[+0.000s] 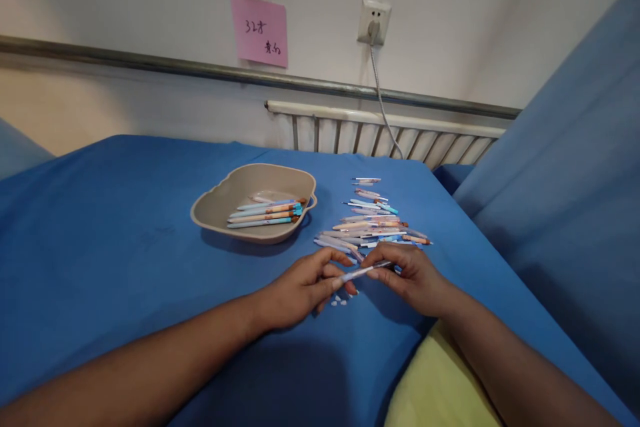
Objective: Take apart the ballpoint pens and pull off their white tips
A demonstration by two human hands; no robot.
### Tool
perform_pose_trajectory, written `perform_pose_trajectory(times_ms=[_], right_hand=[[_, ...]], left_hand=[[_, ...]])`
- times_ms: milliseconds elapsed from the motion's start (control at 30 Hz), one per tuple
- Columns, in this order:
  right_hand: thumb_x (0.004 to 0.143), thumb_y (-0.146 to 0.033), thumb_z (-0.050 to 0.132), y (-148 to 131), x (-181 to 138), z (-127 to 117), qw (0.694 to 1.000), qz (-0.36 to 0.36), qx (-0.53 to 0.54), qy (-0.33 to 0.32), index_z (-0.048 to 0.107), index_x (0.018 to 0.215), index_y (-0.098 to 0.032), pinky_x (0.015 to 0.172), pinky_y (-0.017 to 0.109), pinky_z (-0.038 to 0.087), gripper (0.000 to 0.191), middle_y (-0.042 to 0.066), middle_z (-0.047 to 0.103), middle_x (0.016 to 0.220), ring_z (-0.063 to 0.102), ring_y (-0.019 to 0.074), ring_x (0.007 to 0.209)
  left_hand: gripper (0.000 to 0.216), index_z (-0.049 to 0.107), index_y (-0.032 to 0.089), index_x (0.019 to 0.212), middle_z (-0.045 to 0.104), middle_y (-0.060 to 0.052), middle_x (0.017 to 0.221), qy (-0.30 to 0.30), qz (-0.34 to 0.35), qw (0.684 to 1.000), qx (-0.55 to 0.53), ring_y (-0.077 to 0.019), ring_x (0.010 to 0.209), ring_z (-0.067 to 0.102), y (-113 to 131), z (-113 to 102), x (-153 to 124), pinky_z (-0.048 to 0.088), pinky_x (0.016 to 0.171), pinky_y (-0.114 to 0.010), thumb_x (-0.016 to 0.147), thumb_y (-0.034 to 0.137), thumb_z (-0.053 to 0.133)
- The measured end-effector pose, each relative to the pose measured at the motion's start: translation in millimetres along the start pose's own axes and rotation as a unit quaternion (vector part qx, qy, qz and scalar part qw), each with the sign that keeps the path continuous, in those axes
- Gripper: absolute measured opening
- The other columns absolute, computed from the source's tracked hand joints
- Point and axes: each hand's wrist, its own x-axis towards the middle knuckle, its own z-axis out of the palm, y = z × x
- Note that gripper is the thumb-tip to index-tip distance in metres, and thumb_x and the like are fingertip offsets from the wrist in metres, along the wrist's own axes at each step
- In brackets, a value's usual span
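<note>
A slim pale pen (359,273) is held level between my two hands, above the blue sheet. My left hand (305,285) pinches its left end between thumb and fingers. At the other end, the fingers of my right hand (413,277) are closed round it. Just beyond my hands lies a loose pile of pens and pen parts (373,230), with thin white refills among them. Small white bits (339,301) lie on the sheet below my left fingers. In a beige basin (215,220), several pens (265,215) in blue and orange rest side by side.
A blue sheet (125,247) covers the surface. A yellow cloth (445,387) is under my right forearm. Blue curtain (565,147) hangs at the right. Behind are a metal rail (190,68), a white slatted rail (350,113), a socket with a cord (375,21) and a pink note (260,30).
</note>
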Motion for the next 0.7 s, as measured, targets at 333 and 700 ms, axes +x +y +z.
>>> perform_pose_trajectory(times_ms=[333, 700], right_hand=[[0.084, -0.022, 0.058, 1, -2, 3, 0.999, 0.032, 0.0, -0.012, 0.067, 0.085, -0.021, 0.066, 0.024, 0.045, 0.008, 0.0, 0.069, 0.078, 0.062, 0.0145, 0.072], [0.086, -0.025, 0.056, 0, -1, 5, 0.999, 0.007, 0.001, 0.035, 0.065, 0.09, -0.021, 0.071, 0.025, 0.045, 0.01, 0.001, 0.068, 0.082, 0.061, 0.0148, 0.076]], left_hand=[[0.014, 0.056, 0.019, 0.097, 0.067, -0.004, 0.091, 0.091, 0.055, 0.978, 0.179, -0.0171, 0.082, 0.059, 1, 6, -3, 0.045, 0.071, -0.026, 0.084, 0.025, 0.056], [0.03, 0.06, 0.017, 0.073, 0.056, 0.001, 0.067, 0.112, 0.041, 0.962, 0.247, -0.014, 0.065, 0.05, 15, -1, 1, 0.037, 0.058, -0.021, 0.089, 0.036, 0.044]])
